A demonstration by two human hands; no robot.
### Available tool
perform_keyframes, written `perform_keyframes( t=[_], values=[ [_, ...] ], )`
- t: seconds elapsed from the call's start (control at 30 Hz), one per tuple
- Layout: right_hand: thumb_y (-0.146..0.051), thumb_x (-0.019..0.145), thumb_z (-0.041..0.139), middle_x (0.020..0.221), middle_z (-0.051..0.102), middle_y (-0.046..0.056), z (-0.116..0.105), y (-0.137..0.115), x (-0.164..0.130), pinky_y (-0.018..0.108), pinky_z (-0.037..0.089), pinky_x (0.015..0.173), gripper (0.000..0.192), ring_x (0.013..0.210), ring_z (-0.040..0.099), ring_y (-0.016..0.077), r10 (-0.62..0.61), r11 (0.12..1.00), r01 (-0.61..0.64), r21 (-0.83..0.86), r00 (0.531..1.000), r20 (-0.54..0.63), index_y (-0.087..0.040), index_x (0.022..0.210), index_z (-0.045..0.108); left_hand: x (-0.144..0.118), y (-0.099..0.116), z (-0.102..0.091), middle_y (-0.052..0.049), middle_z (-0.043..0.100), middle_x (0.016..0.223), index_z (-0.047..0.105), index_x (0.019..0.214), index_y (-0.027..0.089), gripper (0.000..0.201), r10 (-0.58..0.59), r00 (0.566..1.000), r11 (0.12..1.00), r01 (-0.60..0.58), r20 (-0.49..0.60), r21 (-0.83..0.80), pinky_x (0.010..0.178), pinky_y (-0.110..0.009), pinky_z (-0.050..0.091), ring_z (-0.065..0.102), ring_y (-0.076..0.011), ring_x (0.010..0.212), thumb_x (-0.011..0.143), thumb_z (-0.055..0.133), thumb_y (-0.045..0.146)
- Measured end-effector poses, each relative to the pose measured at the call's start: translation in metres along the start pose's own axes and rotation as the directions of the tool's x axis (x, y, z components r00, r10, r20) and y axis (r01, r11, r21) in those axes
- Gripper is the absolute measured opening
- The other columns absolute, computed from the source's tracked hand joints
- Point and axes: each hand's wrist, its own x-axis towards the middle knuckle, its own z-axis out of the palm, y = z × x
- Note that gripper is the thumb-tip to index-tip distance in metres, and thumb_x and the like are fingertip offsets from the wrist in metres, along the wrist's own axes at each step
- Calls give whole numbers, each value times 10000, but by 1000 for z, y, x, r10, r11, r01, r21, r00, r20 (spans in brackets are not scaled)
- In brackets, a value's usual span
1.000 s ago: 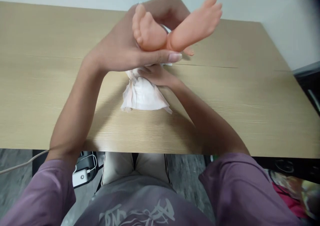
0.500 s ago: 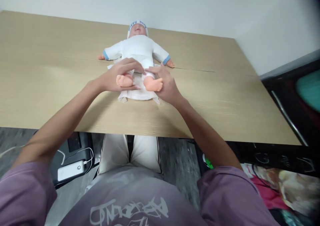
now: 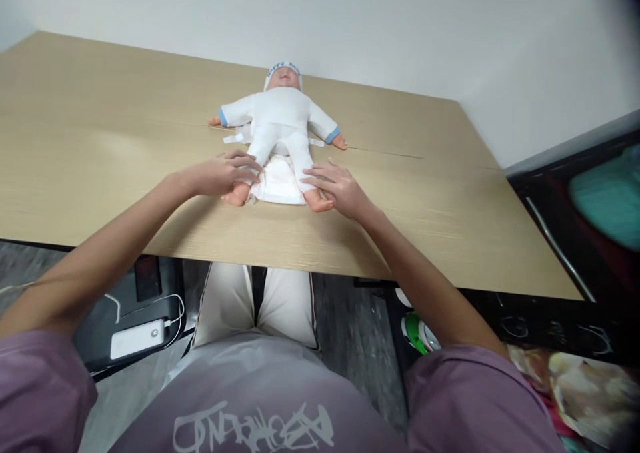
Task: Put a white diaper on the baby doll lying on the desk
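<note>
A baby doll (image 3: 280, 111) in a white outfit with blue cuffs and a lettered cap lies on its back on the table, legs apart and feet toward me. Beneath its hips and between its legs spreads an open white diaper (image 3: 278, 181); one of its side tabs (image 3: 233, 139) sticks out at the left. My left hand (image 3: 220, 174) rests on the doll's lower leg on the left, fingers stretched out. On the other lower leg lies my right hand (image 3: 339, 187), its fingers extended and apart.
The wooden table (image 3: 125, 186) reaches back to a white wall (image 3: 350, 33). Below its front edge, a white power bank (image 3: 137, 339) with a cable sits on a black surface at left. Plastic bags (image 3: 590, 393) and dark equipment are at lower right.
The doll's legs have come down from raised and bent to lying spread on either side of the diaper. My hands have moved apart with them, and the camera view has shifted slightly.
</note>
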Motion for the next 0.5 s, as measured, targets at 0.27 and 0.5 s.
perform_keyframes(
  t=[0.27,0.5],
  values=[
    [-364,1104,585,1587,763,113,-9,-30,7,700,344,1426,426,1540,671,342,62,997,-61,-51,998,16,-252,1440,822,10,36,16,-166,725,1476,730,1223,209,499,-134,984,991,133,-114,-20,1226,-628,480,560,-450,1424,958,739,631],
    [-339,1126,561,1573,737,163,23,-54,3,658,494,1257,377,1488,637,416,180,971,-191,-146,980,-86,-236,1375,824,18,39,32,-171,760,1254,691,1140,211,232,-218,944,972,232,-249,28,1156,-629,510,626,-404,1234,1019,634,400]
  ],
)
